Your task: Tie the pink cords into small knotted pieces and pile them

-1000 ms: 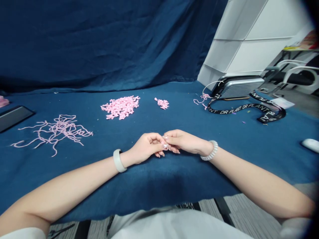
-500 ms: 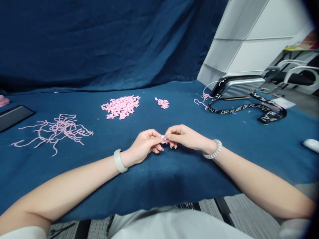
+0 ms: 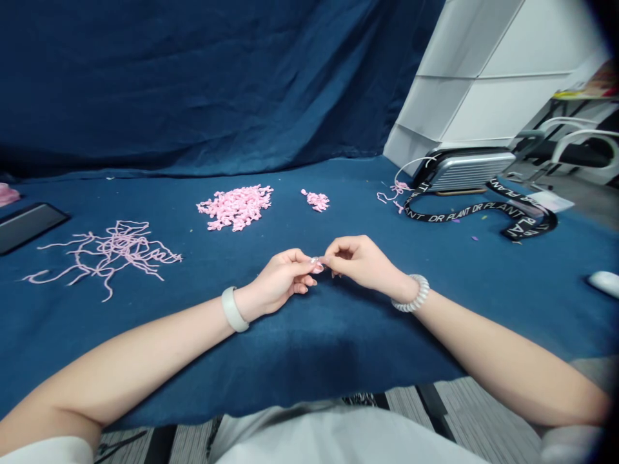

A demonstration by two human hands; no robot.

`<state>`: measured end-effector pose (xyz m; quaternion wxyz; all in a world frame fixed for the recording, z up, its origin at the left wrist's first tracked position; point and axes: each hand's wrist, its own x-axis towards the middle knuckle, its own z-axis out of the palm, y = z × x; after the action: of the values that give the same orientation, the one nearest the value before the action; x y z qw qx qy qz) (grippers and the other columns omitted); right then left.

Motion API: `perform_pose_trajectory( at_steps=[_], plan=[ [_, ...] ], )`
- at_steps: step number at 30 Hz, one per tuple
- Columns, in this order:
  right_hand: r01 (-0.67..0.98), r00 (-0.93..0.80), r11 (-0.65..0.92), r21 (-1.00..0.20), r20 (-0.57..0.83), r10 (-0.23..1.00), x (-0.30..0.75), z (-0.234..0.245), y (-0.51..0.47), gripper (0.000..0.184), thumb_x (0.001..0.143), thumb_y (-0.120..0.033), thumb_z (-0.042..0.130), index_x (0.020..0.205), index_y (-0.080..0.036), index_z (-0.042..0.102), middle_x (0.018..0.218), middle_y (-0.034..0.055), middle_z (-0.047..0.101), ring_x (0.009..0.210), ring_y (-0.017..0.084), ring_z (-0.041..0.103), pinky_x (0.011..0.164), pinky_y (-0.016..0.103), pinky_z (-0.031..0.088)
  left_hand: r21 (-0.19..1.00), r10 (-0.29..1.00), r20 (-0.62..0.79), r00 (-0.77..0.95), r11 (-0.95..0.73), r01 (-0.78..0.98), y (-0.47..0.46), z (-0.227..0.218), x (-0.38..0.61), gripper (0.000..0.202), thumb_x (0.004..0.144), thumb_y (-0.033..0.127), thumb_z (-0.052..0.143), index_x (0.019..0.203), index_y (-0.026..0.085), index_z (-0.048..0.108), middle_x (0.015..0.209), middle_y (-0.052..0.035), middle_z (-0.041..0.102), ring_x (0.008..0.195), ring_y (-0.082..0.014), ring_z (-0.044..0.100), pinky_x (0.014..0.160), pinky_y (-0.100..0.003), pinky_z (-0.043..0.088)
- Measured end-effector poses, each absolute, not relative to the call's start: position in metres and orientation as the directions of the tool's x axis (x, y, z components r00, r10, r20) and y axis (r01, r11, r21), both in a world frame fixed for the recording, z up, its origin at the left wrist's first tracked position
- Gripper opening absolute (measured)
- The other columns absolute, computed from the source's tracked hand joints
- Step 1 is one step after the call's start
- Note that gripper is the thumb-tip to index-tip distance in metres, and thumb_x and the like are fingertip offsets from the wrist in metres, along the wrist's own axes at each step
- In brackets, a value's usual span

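Left hand [image 3: 278,281]: fingers together, tips at 3 o'clock of the palm, meeting a tiny pink yarn piece [image 3: 320,261]. Piece sits midway between both hands, equally near each, apparently pinched; long axis roughly 9-to-3, pointing direction too small to tell. Right hand [image 3: 362,263]: fingers together, tips at its 9 o'clock on the piece.

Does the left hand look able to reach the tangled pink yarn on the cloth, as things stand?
Probably yes. The left hand is over the same blue cloth, near the tangled pink yarn, and nothing large stands between them. Its fingertips must first leave the right hand.
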<state>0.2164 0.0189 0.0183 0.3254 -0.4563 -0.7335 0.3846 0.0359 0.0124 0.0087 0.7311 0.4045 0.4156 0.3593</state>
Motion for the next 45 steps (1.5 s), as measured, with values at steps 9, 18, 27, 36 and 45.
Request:
perform_pose_trajectory(
  at_steps=[9, 18, 27, 36, 45],
  plan=[
    [0.524, -0.507, 0.759, -0.387, 0.574, 0.643, 0.210, 0.013, 0.010, 0.019, 0.085, -0.018, 0.049, 0.071, -0.016, 0.061, 0.070, 0.0047, 0.063, 0.064, 0.013, 0.056, 0.061, 0.026, 0.043, 0.871, 0.870, -0.316, 0.380, 0.424, -0.246, 0.015, 0.005, 0.035, 0.011, 0.072, 0.012, 0.066, 0.071, 0.013, 0.055, 0.066, 0.0004, 0.060, 0.049, -0.0029, 0.052, 0.044, -0.012, 0.042],
    [0.528, -0.740, 0.849, 0.013, 0.498, 0.452, 0.216, 0.014, 0.010, 0.026, 0.091, -0.017, 0.040, 0.083, -0.013, 0.065, 0.081, 0.0100, 0.065, 0.073, 0.016, 0.058, 0.067, 0.030, 0.047, 0.898, 0.907, -0.249, 0.340, 0.347, -0.270, 0.014, -0.001, 0.038, 0.019, 0.068, 0.017, 0.070, 0.064, 0.014, 0.051, 0.049, 0.0059, 0.046, 0.045, -0.0027, 0.039, 0.046, -0.016, 0.033],
    [0.515, -0.536, 0.672, -0.532, 0.412, 0.737, 0.222, 0.031, 0.011, 0.016, 0.084, -0.022, 0.057, 0.080, -0.015, 0.071, 0.076, 0.0041, 0.069, 0.067, 0.012, 0.062, 0.065, 0.023, 0.046, 0.954, 0.938, -0.177, 0.299, 0.238, -0.181, 0.008, -0.001, 0.040, 0.020, 0.067, 0.020, 0.070, 0.063, 0.015, 0.050, 0.050, 0.0045, 0.050, 0.045, -0.0046, 0.041, 0.044, -0.018, 0.028],
    [0.543, -0.589, 0.613, -0.575, 0.260, 0.765, 0.220, 0.034, 0.012, 0.015, 0.083, -0.022, 0.059, 0.080, -0.017, 0.073, 0.078, 0.0030, 0.072, 0.069, 0.013, 0.064, 0.068, 0.023, 0.044, 0.986, 0.947, -0.135, 0.293, 0.158, -0.055, 0.008, -0.006, 0.039, 0.023, 0.071, 0.028, 0.069, 0.066, 0.014, 0.053, 0.050, 0.0048, 0.052, 0.045, -0.0042, 0.041, 0.045, -0.018, 0.029],
    [0.568, -0.631, 0.657, -0.496, 0.250, 0.734, 0.220, 0.033, 0.010, 0.017, 0.085, -0.018, 0.056, 0.081, -0.016, 0.073, 0.081, 0.0040, 0.072, 0.075, 0.013, 0.065, 0.072, 0.023, 0.045, 0.993, 0.950, -0.115, 0.289, 0.106, 0.049, 0.006, -0.006, 0.040, 0.020, 0.073, 0.027, 0.067, 0.065, 0.013, 0.054, 0.046, 0.0056, 0.051, 0.044, -0.0040, 0.043, 0.045, -0.016, 0.033]
  ],
)
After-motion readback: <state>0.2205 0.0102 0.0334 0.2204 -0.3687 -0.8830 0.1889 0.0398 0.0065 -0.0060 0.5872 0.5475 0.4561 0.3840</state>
